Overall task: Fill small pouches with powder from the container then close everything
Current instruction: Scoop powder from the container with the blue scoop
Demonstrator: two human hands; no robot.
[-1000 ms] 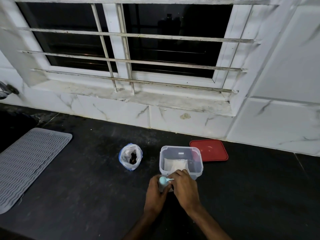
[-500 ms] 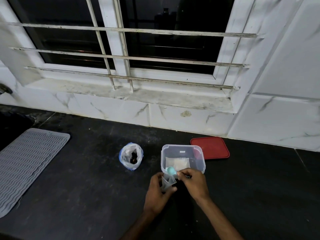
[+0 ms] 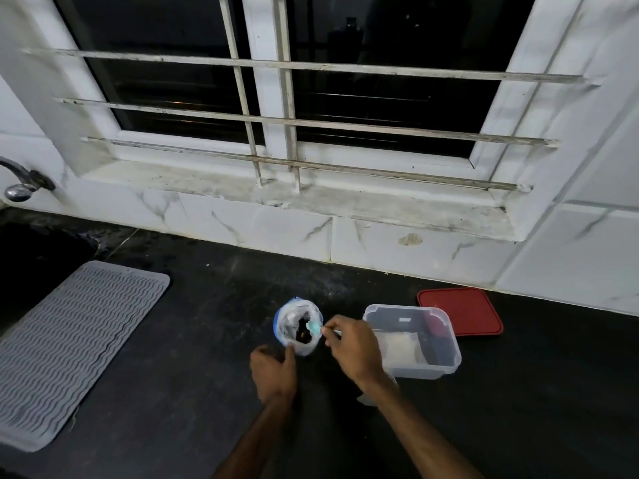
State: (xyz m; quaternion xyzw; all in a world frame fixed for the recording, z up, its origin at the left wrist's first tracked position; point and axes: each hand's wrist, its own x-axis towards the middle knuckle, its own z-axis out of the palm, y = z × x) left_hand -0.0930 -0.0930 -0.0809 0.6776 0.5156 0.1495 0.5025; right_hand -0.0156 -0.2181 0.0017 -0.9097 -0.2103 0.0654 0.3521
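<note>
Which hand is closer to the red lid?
Right. The right hand is beside the clear container, which sits against the red lid. The left hand is farther, by the bag.

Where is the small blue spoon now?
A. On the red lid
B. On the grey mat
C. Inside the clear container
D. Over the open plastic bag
D: the right hand holds the blue spoon with its bowl over the mouth of the open plastic bag, left of the clear container.

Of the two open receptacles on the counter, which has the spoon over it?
The round white bag left of the clear container; the right hand holds the blue spoon at its mouth.
</note>
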